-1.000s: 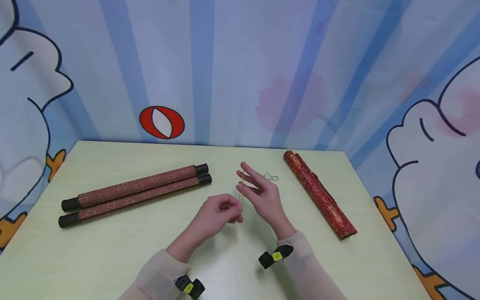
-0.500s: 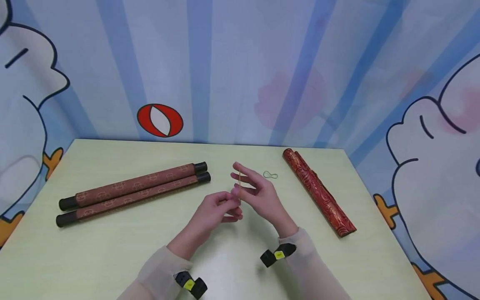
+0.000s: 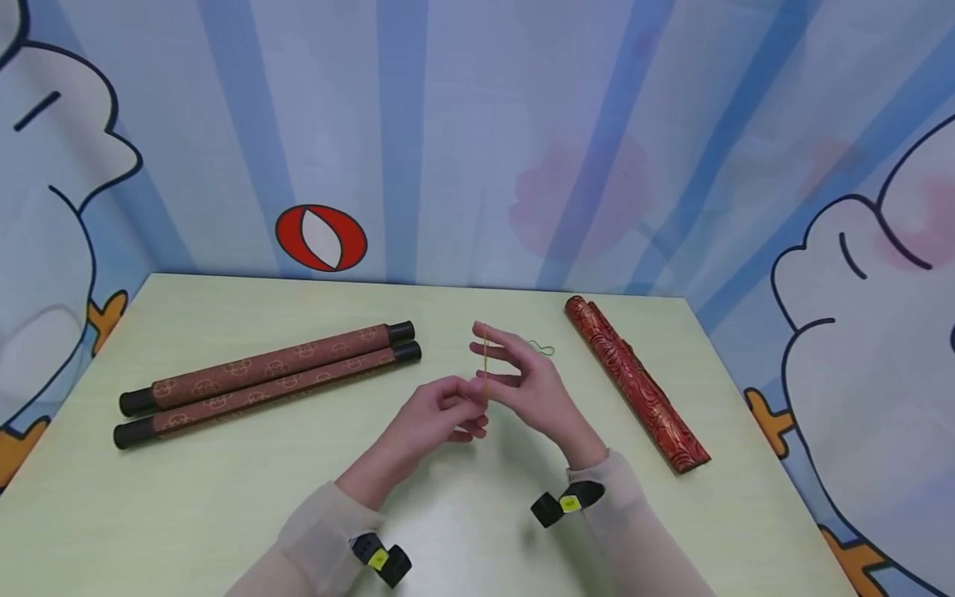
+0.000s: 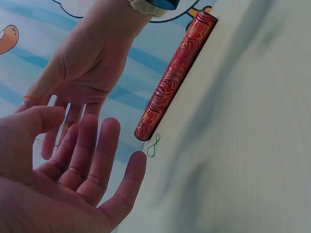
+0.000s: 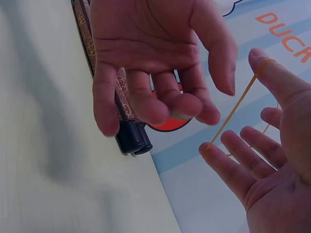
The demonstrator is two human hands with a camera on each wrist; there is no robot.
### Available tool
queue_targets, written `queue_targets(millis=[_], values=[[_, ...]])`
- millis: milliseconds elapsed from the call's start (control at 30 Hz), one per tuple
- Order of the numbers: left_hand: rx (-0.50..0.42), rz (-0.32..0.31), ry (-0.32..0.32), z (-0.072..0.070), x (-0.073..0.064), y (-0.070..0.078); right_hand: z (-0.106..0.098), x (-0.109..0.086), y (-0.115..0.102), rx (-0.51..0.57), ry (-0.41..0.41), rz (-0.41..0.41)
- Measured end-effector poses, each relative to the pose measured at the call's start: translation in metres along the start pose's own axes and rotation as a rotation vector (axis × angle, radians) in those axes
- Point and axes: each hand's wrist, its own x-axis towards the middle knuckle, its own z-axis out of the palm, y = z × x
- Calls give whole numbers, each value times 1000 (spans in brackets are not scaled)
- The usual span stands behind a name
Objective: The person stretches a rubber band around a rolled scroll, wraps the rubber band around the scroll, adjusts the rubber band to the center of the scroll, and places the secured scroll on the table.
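Observation:
A thin yellow rubber band [image 3: 486, 356] is stretched over the spread fingers of my right hand [image 3: 531, 383]. In the right wrist view the rubber band [image 5: 237, 104] runs from the thumb tip to a fingertip. My left hand [image 3: 433, 414] is close beside it, its fingertips overlapping the right thumb in the head view. Its fingers [image 5: 146, 104] bend loosely and the thumb stands apart from them, with nothing between. Behind my right hand, a green rubber band [image 4: 154, 146] lies twisted into a figure eight on the table.
Two brown patterned rolls [image 3: 269, 373] with black ends lie side by side on the left of the table [image 3: 186, 514]. A long red roll [image 3: 634, 385] with gold swirls slants on the right. A printed curtain [image 3: 462, 149] stands behind the table.
My left fingertips have risen from the lower end of the yellow band to the right thumb. My right hand has shifted slightly right, covering part of the green band, with the yellow band still stretched.

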Motion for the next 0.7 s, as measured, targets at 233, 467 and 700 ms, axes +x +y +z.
queue_targets(millis=[233,467,700], values=[[349,87,46,-22,-7,10,-8,1,0,0,-22,33],[607,177,130,-51,-13,26,-16,3,1,-56,-40,53],[842,212,202,-76,-13,35,-18,3,2,-77,-46,61]])
